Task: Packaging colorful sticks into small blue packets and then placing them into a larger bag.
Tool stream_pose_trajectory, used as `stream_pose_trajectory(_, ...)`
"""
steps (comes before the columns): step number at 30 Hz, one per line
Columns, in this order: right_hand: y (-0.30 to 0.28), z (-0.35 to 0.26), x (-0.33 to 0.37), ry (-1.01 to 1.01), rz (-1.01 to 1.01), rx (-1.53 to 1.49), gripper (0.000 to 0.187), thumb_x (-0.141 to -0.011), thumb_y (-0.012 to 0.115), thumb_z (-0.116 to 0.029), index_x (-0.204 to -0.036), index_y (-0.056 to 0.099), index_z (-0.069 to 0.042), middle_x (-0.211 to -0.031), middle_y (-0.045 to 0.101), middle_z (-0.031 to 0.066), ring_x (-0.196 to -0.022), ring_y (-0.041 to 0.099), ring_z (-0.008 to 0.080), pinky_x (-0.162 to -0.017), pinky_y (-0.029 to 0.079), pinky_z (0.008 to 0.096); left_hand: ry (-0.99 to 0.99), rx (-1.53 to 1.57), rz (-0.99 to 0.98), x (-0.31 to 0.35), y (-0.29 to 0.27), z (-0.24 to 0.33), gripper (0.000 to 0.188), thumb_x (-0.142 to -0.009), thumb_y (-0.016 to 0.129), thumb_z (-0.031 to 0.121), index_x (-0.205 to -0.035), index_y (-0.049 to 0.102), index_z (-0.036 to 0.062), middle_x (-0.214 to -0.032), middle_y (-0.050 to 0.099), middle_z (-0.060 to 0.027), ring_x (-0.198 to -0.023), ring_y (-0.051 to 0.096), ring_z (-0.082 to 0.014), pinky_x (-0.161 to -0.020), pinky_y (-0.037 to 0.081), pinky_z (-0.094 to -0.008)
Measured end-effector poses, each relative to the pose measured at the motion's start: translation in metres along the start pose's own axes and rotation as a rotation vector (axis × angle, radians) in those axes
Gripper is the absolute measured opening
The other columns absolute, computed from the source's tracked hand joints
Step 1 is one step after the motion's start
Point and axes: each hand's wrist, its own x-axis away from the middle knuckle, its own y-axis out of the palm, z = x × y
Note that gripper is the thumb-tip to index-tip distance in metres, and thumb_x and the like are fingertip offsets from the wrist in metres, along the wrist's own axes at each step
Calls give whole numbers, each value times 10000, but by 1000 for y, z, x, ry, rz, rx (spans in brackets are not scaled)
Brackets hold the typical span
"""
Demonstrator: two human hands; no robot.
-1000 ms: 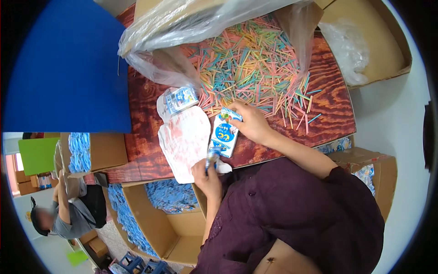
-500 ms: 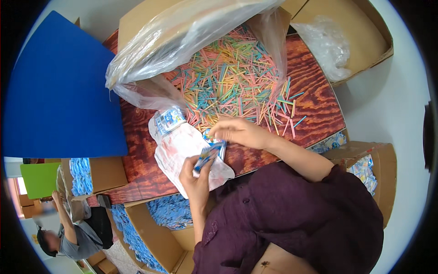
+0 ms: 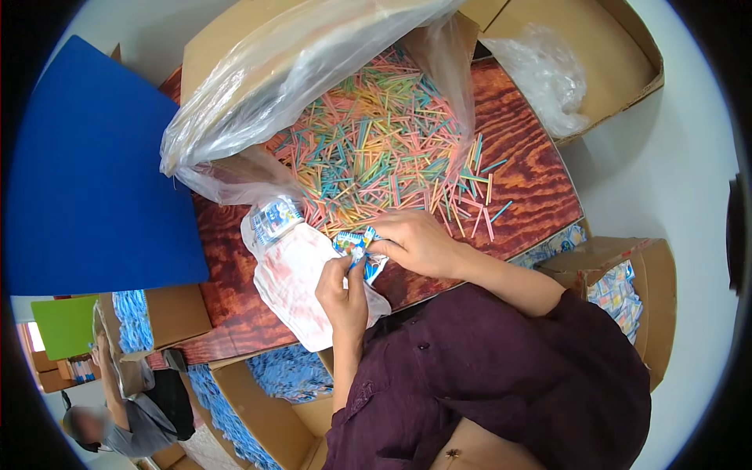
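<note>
My left hand (image 3: 343,291) pinches the lower part of a small blue-and-white packet (image 3: 348,242). At its right edge, the bent fingers of my right hand (image 3: 417,244) press together on the same packet. Whether a stick is between those fingers is hidden. Partly under my hands lies another blue-and-white packet (image 3: 375,269). A white cloth (image 3: 291,266) with reddish smudges is spread to the left, and more flat packets (image 3: 276,219) rest at its far end. Just beyond my hands is a large heap of short pastel sticks (image 3: 376,141), spilling from a clear plastic bag (image 3: 235,102).
Loose sticks (image 3: 482,207) lie right of the heap on the wood-grain table (image 3: 521,125). Boxes of blue packets stand below left (image 3: 290,368) and at right (image 3: 615,298). A blue panel (image 3: 102,172) rises at left. A person in grey (image 3: 141,423) works farther off.
My right hand has come down and left from above the sticks to meet the packet in my left hand. The packet has been raised and turned. The whole view has shifted slightly.
</note>
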Motion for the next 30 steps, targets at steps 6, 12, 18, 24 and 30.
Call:
stream_pose_trajectory(6, -52, 93, -69, 235, 378, 49, 178, -875, 583, -140, -945, 656, 6, -912, 663, 147, -846, 643, 248, -770, 488, 363, 59, -50, -2, -4, 12, -8, 33, -860, 605, -13, -864, 613, -45, -777, 607, -108, -698, 571, -179, -644, 445, -281)
stream_pose_trajectory(12, -62, 144, -132, 230, 421, 941, 324, -784, 660, -296, -925, 676, -5, -1093, 583, 157, -1062, 496, 343, -883, 384, 466, 43, 90, -68, -11, 22, -3, 30, -828, 632, -34, -844, 617, -54, -824, 629, -127, -749, 602, -228, -682, 471, -303)
stream_pose_trajectory(18, -46, 145, -143, 345, 229, 956, 416, -796, 634, -313, -1036, 636, 26, -1158, 537, 179, -1159, 424, 348, -924, 327, 488, -26, 145, -94, -9, 20, -7, 56, -859, 603, -11, -873, 617, -63, -796, 603, -98, -728, 562, -156, -666, 433, -267)
stream_pose_trajectory(24, -57, 146, -146, 457, 79, 861, 418, -877, 555, -332, -1155, 596, -21, -1275, 517, 196, -1308, 363, 340, -965, 296, 557, -46, 161, -84, -5, 15, -12, 60, -864, 600, -2, -869, 622, -58, -787, 600, -83, -721, 552, -137, -662, 427, -257)
stream_pose_trajectory(30, -83, 156, -166, 541, 89, 618, 510, -945, 447, -470, -1208, 570, -50, -1092, 636, 227, -1073, 594, 350, -890, 414, 507, -59, 178, -70, -1, 12, -16, 69, -874, 590, 7, -870, 629, -49, -786, 598, -67, -725, 546, -119, -661, 420, -246)
